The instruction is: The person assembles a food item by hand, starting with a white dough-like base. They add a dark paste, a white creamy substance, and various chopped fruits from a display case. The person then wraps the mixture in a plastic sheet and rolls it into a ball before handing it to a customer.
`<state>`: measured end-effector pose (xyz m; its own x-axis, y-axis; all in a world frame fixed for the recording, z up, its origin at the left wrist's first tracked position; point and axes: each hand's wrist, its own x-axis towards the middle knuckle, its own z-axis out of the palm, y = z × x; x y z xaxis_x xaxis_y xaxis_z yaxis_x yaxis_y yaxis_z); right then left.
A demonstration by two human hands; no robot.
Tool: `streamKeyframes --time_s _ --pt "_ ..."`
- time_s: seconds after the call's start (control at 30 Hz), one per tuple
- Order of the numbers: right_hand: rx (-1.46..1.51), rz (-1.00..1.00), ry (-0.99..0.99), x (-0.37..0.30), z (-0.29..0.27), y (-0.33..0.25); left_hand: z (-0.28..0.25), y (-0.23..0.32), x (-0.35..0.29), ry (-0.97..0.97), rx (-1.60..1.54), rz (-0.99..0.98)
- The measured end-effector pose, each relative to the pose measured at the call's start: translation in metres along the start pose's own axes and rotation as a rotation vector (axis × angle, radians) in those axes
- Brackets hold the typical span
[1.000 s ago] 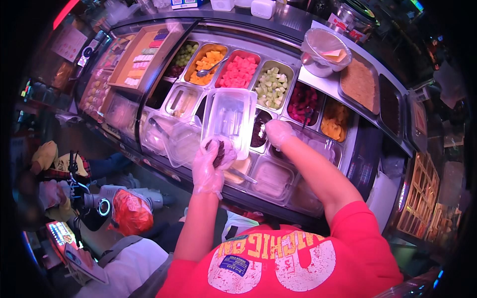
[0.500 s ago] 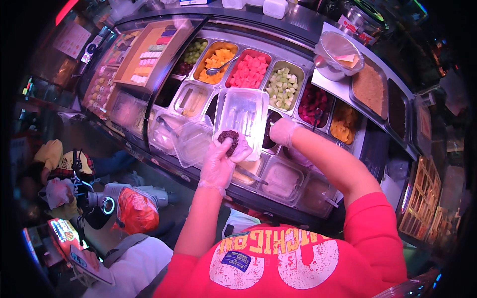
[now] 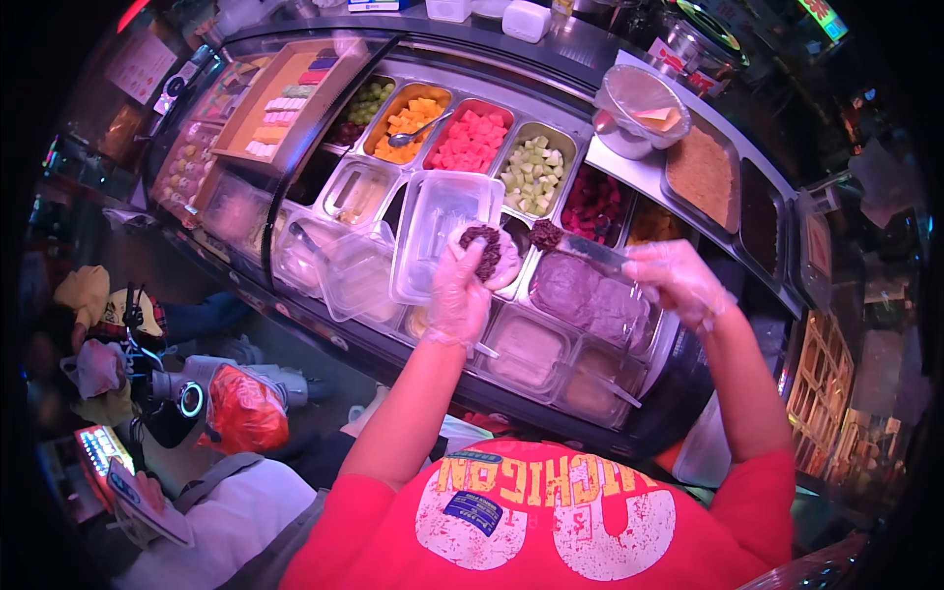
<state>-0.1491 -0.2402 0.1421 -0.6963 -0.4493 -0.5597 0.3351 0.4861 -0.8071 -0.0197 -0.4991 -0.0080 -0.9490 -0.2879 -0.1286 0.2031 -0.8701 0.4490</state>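
My left hand [image 3: 459, 300], in a clear glove, holds a soft pale-purple round wrapper [image 3: 508, 267] with a dark, grainy mound like black rice [image 3: 482, 258] on it; the thumb rests on the mound. My gloved right hand [image 3: 683, 282] grips the handle end of a flat spatula [image 3: 596, 255]. On the spatula's tip sits a lump of the same dark grainy food [image 3: 546, 234], a little right of the wrapper. Beneath the spatula is a tub of purple paste [image 3: 590, 295]. Behind my left hand lies a translucent plastic container [image 3: 433, 221].
Pans of mango cubes [image 3: 418, 116], pink-red cubes [image 3: 473, 138], pale green cubes [image 3: 534, 169] and dark red fruit [image 3: 593, 202] line the counter. A bowl [image 3: 639, 103] stands at far right. Lidded tubs [image 3: 526, 349] lie nearer. A person in white [image 3: 236, 511] is at lower left.
My right hand has come up out of the dark pan and moved right, bringing the spatula with a dark lump into sight. The wrapper in my left hand now shows more fully, mound upward.
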Motion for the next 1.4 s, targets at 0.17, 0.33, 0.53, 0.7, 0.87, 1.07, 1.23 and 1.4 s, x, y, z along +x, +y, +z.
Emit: streamKeyframes --time_s 0.17,0.33,0.53,0.7,0.87,1.07,1.23,1.4 --pt "0.131 0.049 0.055 -0.040 0.023 0.032 0.045 -0.023 -0.014 0.025 0.231 0.042" --pt "0.054 0.039 -0.103 -0.062 0.033 0.030 0.051 -0.049 -0.024 -0.049 0.681 0.385" --pt "-0.143 -0.155 -0.057 -0.072 0.072 0.034 0.042 -0.071 -0.019 0.089 0.693 0.428" --pt "-0.468 -0.354 0.094 -0.089 0.064 0.034 0.017 -0.051 -0.005 0.340 0.436 0.297" --pt "-0.170 -0.277 0.020 -0.080 0.041 0.051 0.027 -0.024 -0.027 0.152 0.351 -0.013" --pt "-0.257 -0.454 -0.034 -0.060 0.044 0.062 0.054 -0.005 -0.045 0.060 0.275 -0.112" --pt "-0.059 -0.306 -0.029 -0.053 0.047 0.059 0.035 -0.002 -0.044 0.129 0.207 -0.175" --pt "0.356 0.068 -0.184 -0.045 0.049 0.037 0.032 0.012 -0.053 0.133 0.138 -0.198"
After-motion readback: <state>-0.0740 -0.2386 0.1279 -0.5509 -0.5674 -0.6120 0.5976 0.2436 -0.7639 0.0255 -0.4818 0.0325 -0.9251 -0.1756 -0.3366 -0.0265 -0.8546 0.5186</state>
